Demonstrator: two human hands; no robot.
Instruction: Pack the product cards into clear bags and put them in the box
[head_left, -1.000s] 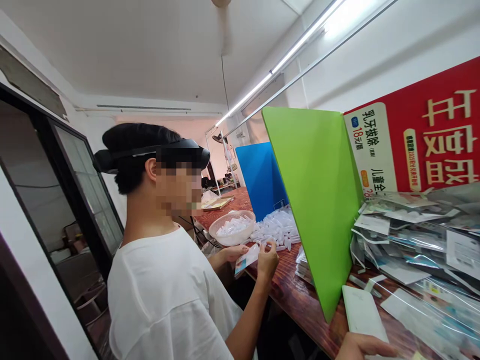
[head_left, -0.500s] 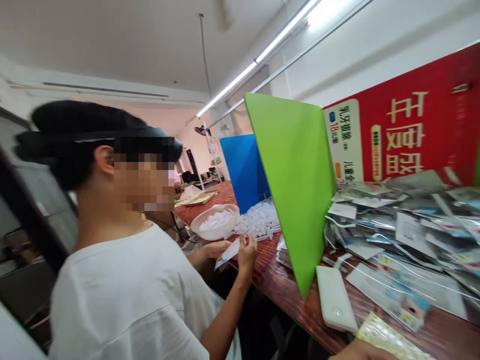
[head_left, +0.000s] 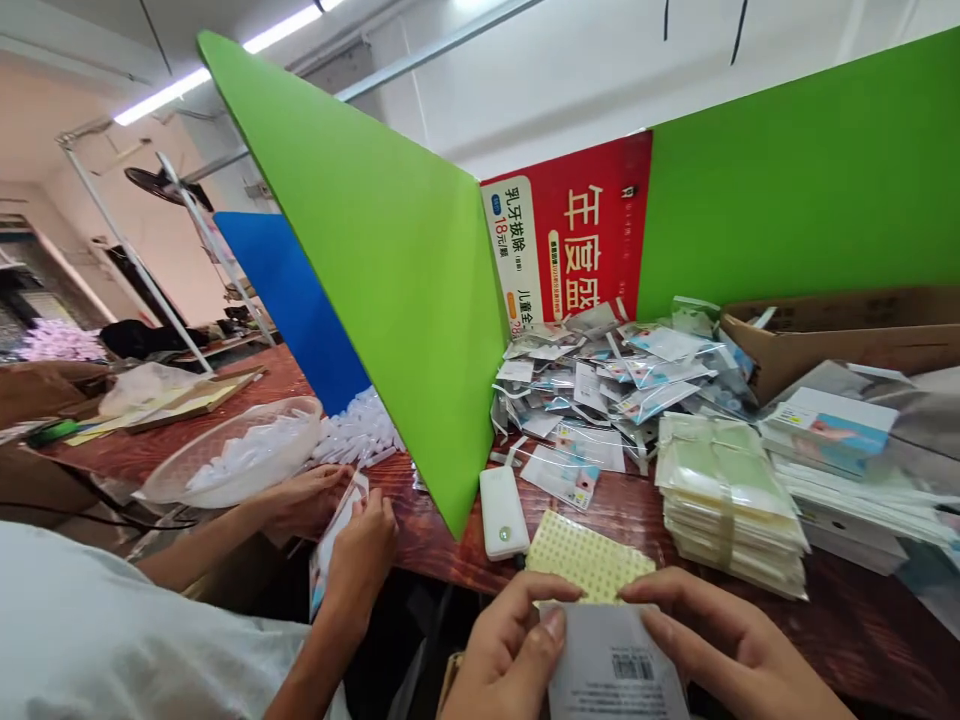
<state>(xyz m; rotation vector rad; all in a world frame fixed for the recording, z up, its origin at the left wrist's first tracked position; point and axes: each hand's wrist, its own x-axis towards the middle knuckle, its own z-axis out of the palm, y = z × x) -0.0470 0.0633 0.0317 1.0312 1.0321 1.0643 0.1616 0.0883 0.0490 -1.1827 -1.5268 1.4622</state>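
Note:
My left hand (head_left: 517, 645) and my right hand (head_left: 731, 640) hold a small grey-white packet (head_left: 611, 665) between them at the bottom of the view. A barcode and small print face me on it. Both thumbs press its upper corners, with the index fingers curled at its top edge. Just beyond my fingertips lies a yellow sheet of small round stickers (head_left: 589, 550). A white power bank (head_left: 502, 515) rests on the table left of that sheet. The packet's lower end is cut off by the frame.
A green divider (head_left: 405, 270) stands on the left. Packed clear bags (head_left: 600, 380) are heaped behind; a banded stack of bags (head_left: 724, 500), cards (head_left: 840, 430) and a cardboard box (head_left: 847, 340) are right. Beyond the divider, a co-worker's hands (head_left: 367, 530) hold a card near a basin (head_left: 240, 450).
My view has swung right and down, from the co-worker to my own table. Both my hands now show with the packet; earlier only part of one hand appeared beside the sticker sheet.

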